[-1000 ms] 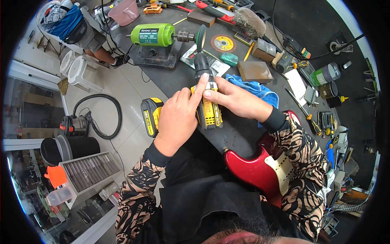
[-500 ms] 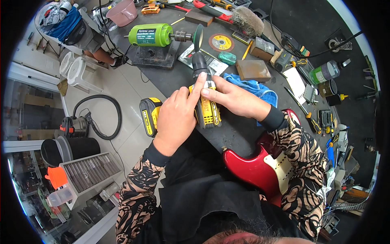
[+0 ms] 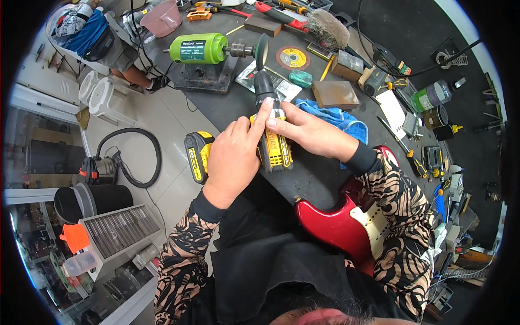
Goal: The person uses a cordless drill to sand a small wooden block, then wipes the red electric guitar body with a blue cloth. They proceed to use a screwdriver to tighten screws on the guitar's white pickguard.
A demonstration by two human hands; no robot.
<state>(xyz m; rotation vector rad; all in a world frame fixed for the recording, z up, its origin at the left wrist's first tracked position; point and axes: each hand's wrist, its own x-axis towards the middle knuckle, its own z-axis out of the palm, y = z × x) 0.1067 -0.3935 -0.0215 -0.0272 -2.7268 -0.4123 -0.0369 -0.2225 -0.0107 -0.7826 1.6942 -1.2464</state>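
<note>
A yellow and black cordless drill [image 3: 275,151] points away from me, its black chuck [image 3: 263,81] near the green grinder's polishing disc. My left hand [image 3: 235,157] wraps the drill's handle, with the index finger laid on the collar; the battery [image 3: 197,156] shows at its left. My right hand [image 3: 309,130] grips the drill's right side, thumb on top. A blue cloth [image 3: 344,127] lies beyond my right hand. A red electric guitar body [image 3: 325,225] with a cream pickguard rests beside my right forearm.
The dark workbench [image 3: 303,184] holds a green bench grinder [image 3: 195,49], a cutting disc [image 3: 284,57], metal blocks [image 3: 336,95], screwdrivers [image 3: 411,162] and bottles [image 3: 428,100]. Left on the floor are a white plastic stool [image 3: 108,105] and a vacuum [image 3: 100,170]. Another person [image 3: 103,46] is at upper left.
Both hands and the drill have shifted very slightly leftward in the picture, along with the bench items. The grip on the drill looks the same.
</note>
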